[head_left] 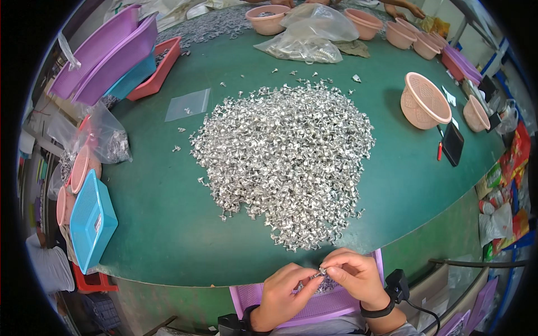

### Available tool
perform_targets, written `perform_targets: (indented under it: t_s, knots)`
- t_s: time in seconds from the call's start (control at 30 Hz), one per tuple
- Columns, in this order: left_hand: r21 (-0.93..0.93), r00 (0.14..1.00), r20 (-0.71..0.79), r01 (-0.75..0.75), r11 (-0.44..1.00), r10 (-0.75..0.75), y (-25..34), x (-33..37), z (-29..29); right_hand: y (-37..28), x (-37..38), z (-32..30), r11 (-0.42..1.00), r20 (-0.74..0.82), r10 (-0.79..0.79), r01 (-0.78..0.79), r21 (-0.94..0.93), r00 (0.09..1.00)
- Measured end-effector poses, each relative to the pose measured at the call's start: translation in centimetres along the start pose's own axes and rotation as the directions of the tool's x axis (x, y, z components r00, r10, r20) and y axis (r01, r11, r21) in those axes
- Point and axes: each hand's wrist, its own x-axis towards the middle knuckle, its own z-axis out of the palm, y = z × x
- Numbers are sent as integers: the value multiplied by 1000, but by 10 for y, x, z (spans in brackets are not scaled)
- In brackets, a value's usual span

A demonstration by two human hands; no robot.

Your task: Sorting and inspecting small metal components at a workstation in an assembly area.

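Note:
My left hand (282,292) and my right hand (358,278) meet just off the table's near edge, fingertips pinched together. Between them is a small shiny metal fitting (323,271), partly covered by the fingers; its exact kind is too small to tell. Beneath both hands is a purple plastic basket (244,299), with more little metal pieces (327,284) inside it. In front of me, a large heap of silvery metal fittings (286,151) spreads over the green tabletop (157,207). Several loose ones lie around its border.
A clear plastic bag (188,105) lies left of the heap. Blue (92,224) and purple trays (115,61) line the left side. On the right are a peach basket (425,101), a red-handled tool (440,150) and a black flat object (453,144). Another person's hand (414,10) shows at the far side.

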Motion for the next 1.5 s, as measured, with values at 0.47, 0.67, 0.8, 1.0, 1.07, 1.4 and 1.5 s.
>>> perform_targets:
  t_s: [0.47,0.67,0.8,1.0,1.07,1.4,1.5]
  knots:
    - [-15,1000,-15,-27,1000,26,2,-1,-2,-4,-2,0,997,63,27,-31,67,998]
    - [-62,1000,18,-20,998,21,-5,-2,-3,-9,0,1,997,70,46,-50,55,996]
    - [-673,992,104,118,730,-65,-15,-7,-3,-6,3,-6,985,-64,-66,55,-165,996]
    - [-815,870,391,479,328,-299,-13,-6,-10,0,18,-12,568,-262,-376,-2,-823,889]
    - [-707,822,407,559,433,-398,-15,-7,-8,0,19,-11,504,-279,-384,-53,-862,880]
    - [-183,951,192,275,944,-240,-5,5,11,0,7,-17,630,-243,-305,4,-777,921]
    - [18,993,118,8,1000,-10,-8,10,14,-7,6,-15,603,-218,-304,10,-797,927]
